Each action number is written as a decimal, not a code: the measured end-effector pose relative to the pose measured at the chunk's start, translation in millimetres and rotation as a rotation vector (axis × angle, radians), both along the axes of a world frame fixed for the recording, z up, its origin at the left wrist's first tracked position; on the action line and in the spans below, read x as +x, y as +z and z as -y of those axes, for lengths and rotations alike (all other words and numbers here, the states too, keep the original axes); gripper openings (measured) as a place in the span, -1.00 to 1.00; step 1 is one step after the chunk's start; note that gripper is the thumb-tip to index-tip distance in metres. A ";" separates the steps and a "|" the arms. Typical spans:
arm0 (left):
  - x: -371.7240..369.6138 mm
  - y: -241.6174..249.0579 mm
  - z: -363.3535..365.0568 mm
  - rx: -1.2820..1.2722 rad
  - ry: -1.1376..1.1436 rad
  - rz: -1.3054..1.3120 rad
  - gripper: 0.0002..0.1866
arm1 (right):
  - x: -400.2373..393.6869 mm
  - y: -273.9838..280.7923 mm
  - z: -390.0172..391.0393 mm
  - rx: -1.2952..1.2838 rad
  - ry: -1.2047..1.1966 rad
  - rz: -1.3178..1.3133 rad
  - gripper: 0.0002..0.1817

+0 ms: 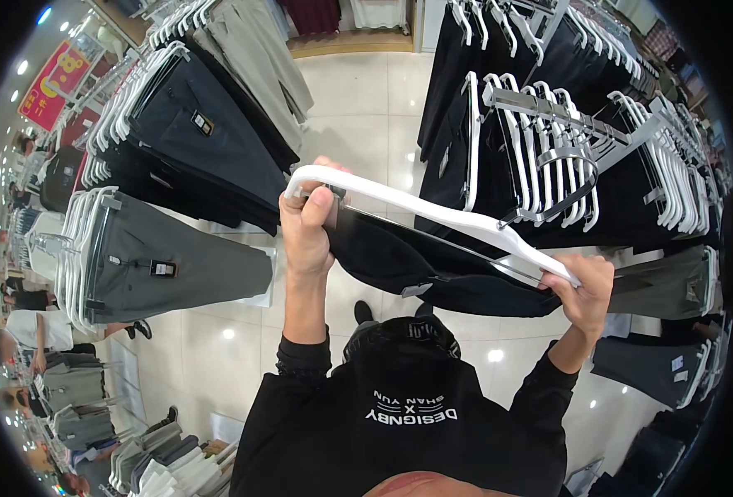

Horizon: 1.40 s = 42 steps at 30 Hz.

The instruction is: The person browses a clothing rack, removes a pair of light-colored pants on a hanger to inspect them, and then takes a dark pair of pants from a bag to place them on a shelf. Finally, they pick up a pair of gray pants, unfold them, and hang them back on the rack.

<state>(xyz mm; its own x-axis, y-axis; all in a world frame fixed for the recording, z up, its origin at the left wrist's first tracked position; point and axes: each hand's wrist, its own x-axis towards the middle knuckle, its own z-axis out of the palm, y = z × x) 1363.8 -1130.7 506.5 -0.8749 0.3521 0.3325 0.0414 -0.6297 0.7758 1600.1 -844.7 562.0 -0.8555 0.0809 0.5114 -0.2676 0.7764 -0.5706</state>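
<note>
A white clip hanger (433,210) is held up in front of my chest, tilted down toward the right. Black trousers (383,255) hang from its metal bar, with a small pale tag near the middle. My left hand (307,228) is closed around the hanger's left end, its thumb pressed by the clip there. At the lower right end, my right hand (583,291) grips the hanger near the other clip; part of its fingers is hidden behind it.
To the left, racks hold dark trousers (205,124) and grey trousers (176,261) on white hangers. At right, a metal rail (557,114) carries several white hangers with black garments. Tiled floor (354,141) runs between the racks. Other people (43,327) are at the far left.
</note>
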 end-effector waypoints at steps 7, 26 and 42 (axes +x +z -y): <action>3.8 -2.3 0.3 -0.174 0.143 -0.018 -0.61 | -4.4 1.5 -1.7 -0.033 0.032 0.044 -0.82; -10.7 -0.9 -1.4 -0.305 0.331 0.129 -0.60 | -41.2 -1.6 -4.4 -0.459 0.058 0.218 -0.82; 92.8 -84.8 -51.9 -0.776 -0.039 -0.523 -0.87 | -50.0 6.5 -2.4 -0.209 -0.066 -0.046 -0.84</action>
<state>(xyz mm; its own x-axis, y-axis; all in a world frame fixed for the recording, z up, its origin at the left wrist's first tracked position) 1456.5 -1078.8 421.8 -0.6637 0.6663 0.3399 0.4934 0.0484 0.8685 1550.1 -842.3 568.5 -0.8212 0.2441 0.5158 -0.2498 0.6588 -0.7096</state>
